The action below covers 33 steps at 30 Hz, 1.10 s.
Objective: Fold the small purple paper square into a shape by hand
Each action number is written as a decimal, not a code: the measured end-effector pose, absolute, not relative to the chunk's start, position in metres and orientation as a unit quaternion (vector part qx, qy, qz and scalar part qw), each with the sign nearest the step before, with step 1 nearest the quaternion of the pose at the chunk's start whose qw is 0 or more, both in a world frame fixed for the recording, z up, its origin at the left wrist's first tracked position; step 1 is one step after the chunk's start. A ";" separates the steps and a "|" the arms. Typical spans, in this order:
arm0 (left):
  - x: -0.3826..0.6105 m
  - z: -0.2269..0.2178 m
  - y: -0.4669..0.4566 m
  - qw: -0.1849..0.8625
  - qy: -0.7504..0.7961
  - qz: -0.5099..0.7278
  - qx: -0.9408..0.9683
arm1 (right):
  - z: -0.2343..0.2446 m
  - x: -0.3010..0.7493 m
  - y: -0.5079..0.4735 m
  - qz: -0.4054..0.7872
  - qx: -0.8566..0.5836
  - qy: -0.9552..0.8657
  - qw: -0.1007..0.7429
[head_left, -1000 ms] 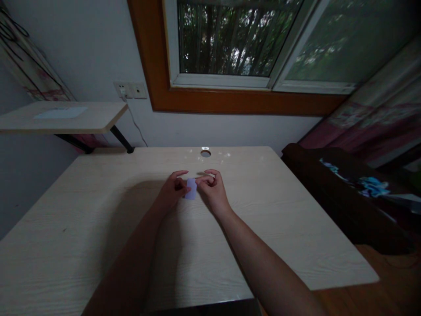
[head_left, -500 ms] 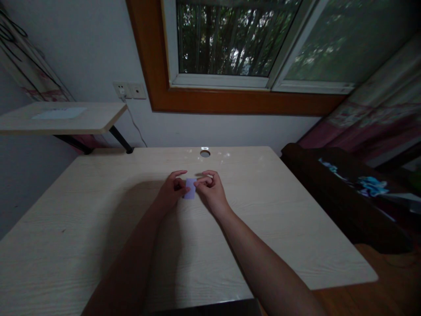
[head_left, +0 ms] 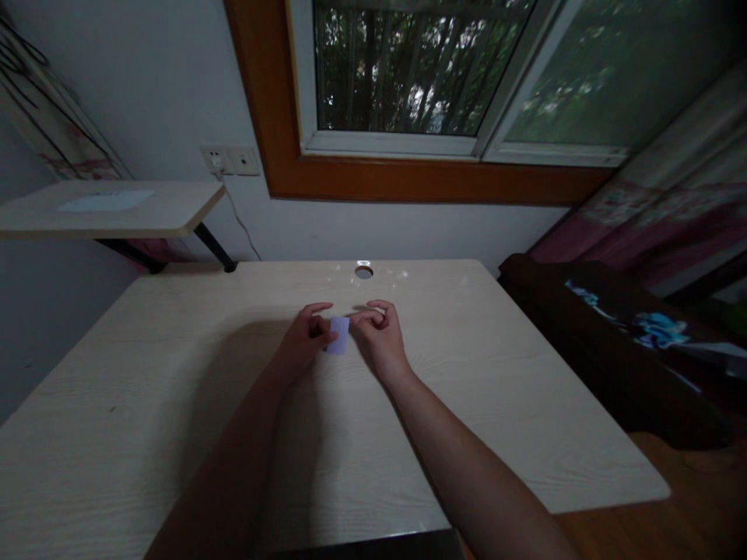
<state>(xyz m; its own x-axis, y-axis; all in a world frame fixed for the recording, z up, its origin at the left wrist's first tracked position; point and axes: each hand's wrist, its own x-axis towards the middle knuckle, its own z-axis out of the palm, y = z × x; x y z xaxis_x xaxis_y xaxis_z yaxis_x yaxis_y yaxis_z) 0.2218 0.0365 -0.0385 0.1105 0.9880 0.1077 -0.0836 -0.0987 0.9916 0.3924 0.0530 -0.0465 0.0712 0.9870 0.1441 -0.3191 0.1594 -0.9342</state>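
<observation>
A small, pale purple piece of paper (head_left: 339, 342) is upright between my hands, above the desk. My left hand (head_left: 308, 330) pinches its left edge between thumb and fingers, the thumb lying on its near face and the index finger stretched out above. To the right, my right hand (head_left: 377, 325) has its thumb and fingertips pressed together right by the paper's upper right corner. Whether those fingertips still touch the corner or hold anything cannot be made out.
The pale wooden desk (head_left: 478, 381) has a round cable hole (head_left: 364, 272) at the back. A raised shelf (head_left: 175, 210) with a sheet on it stands left. A dark object edge (head_left: 402, 547) shows at the front. Dark furniture (head_left: 612, 342) with blue cloth is at the right.
My right hand has shifted a little to the right, its thumb off the paper's face and out to the corner. The left hand and the paper have hardly moved.
</observation>
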 end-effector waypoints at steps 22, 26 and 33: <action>0.219 -0.032 0.037 0.461 0.461 0.562 0.508 | -0.047 0.394 0.047 0.457 -0.418 -0.625 0.475; 0.218 -0.034 0.039 0.452 0.461 0.569 0.509 | -0.049 0.393 0.047 0.452 -0.427 -0.636 0.457; 0.220 -0.035 0.039 0.467 0.447 0.555 0.523 | -0.048 0.393 0.047 0.454 -0.425 -0.604 0.497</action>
